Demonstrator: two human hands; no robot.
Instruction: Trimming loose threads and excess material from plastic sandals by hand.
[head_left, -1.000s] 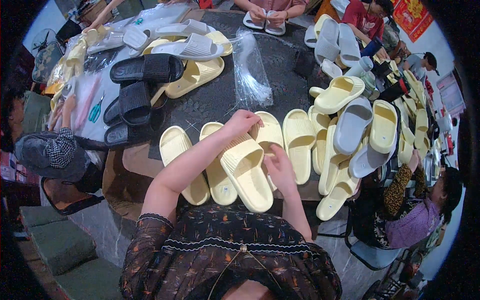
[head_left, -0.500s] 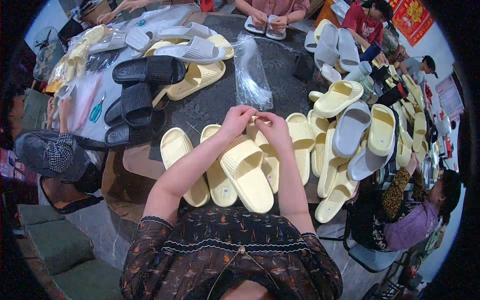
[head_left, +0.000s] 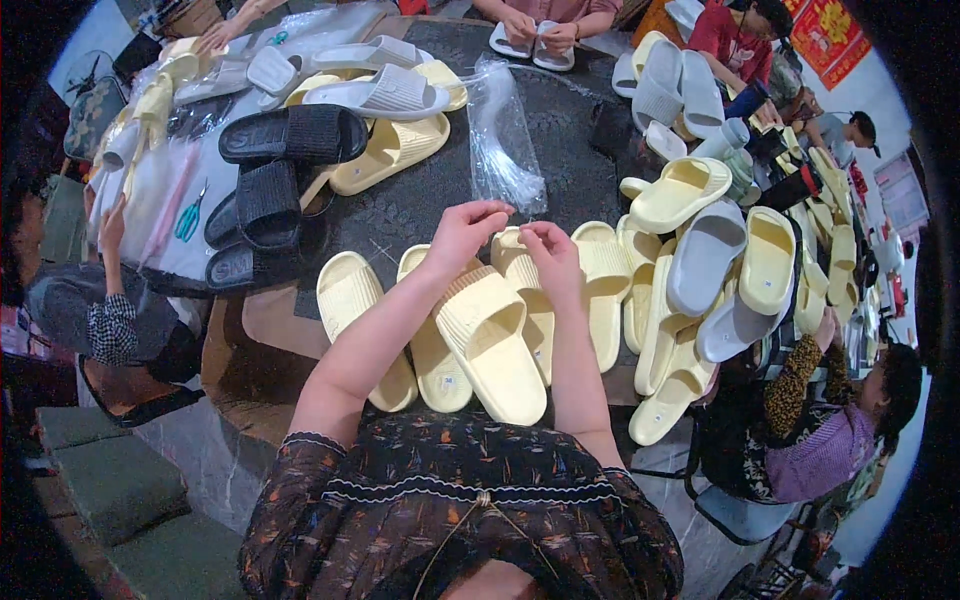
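Note:
My left hand (head_left: 462, 238) is closed in a pinch above the cream slide slipper (head_left: 490, 322) before me. My right hand (head_left: 553, 262) is pinched too, a small gap from the left fingertips. Whatever the fingers hold is too small to make out. Beneath the right hand lies another cream slipper (head_left: 518, 268), partly covered by it. More cream slippers lie to either side, one at the left (head_left: 352, 290) and one at the right (head_left: 604, 275). Just beyond my fingers rests a clear plastic bag (head_left: 507, 150) with a bundle of thin clear strands in it.
Black slippers (head_left: 292, 133) and grey slippers (head_left: 392, 92) lie at the left, near teal scissors (head_left: 190, 218). Cream and grey slippers are heaped at the right, a grey one (head_left: 706, 257) among them. Other people sit round the dark table (head_left: 575, 120); one across handles white slippers (head_left: 553, 50).
My hands, with fingertips together before, have drawn slightly apart. At the left, a co-worker's arm has shifted.

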